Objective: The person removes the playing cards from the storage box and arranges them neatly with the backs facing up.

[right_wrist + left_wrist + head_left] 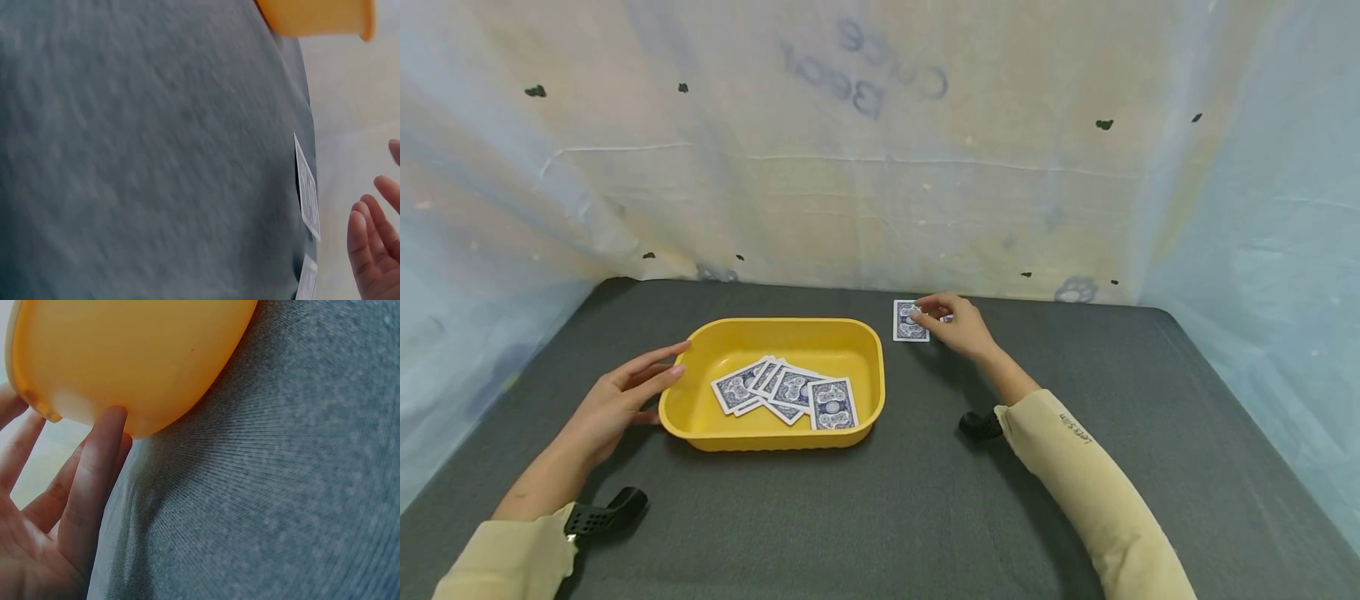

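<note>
A yellow tray [775, 444] stands on the dark table, holding several overlapping playing cards [833, 404] with blue patterned backs up. My left hand [613, 404] touches the tray's left end, its fingers spread and fairly straight; the left wrist view shows fingertips [115, 419] against the outer wall. My right hand [958, 329] hovers by a playing card [908, 323] lying back up at the table's far side. Partly hidden behind that hand is another card [947, 318]. In the right wrist view, the loosely bent fingers [359, 240] are apart from the cards, holding nothing.
Dark cloth covers the table [820, 525]. A pale patterned curtain [880, 208] hangs right behind its far edge and along both sides. Black straps [606, 512] sit at both wrists, by the sleeves.
</note>
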{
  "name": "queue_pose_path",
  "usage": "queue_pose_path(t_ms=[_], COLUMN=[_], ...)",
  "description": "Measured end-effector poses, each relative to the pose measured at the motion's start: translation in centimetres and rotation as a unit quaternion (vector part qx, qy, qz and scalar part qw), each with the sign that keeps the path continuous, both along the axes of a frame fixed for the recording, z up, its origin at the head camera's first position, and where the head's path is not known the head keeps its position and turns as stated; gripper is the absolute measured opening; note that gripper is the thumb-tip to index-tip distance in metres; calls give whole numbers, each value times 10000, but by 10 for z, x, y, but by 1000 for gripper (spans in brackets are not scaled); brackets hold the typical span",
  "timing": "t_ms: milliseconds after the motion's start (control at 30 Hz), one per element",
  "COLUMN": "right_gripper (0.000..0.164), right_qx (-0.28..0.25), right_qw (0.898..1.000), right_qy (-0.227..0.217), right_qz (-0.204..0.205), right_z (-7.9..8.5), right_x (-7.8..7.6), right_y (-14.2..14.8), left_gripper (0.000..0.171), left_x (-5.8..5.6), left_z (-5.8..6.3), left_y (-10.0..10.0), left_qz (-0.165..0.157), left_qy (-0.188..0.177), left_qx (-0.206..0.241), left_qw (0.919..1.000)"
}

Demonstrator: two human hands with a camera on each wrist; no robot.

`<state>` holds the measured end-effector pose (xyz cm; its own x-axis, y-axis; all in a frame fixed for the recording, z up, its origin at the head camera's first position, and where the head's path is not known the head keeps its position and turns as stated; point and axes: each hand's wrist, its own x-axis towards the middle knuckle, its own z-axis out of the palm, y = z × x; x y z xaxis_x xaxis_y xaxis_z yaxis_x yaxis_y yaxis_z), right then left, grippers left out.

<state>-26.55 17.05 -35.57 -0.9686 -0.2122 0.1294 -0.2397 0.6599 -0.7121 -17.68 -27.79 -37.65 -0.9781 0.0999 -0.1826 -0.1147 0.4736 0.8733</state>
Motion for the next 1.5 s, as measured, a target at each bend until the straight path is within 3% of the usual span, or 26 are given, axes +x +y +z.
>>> queue_pose_path(t_ms=[400,667,1500], right_gripper=[34,31,28], right_qx=[-669,-649,-822], right_qw=[9970,9955,9876], right_qy=[256,479,481], right_qz=[304,506,1250], right_z=[0,4,24], right_x=[9,17,43], right_y=[-24,-36,-73], left_gripper=[61,62,60], left_x=[0,0,2], left_z=[0,-1,0], left_y=[1,1,0], left_qz=[8,12,-7], left_qy=[158,108,104], left_qx=[-36,-21,9], left_qw=[9999,9999,9999])
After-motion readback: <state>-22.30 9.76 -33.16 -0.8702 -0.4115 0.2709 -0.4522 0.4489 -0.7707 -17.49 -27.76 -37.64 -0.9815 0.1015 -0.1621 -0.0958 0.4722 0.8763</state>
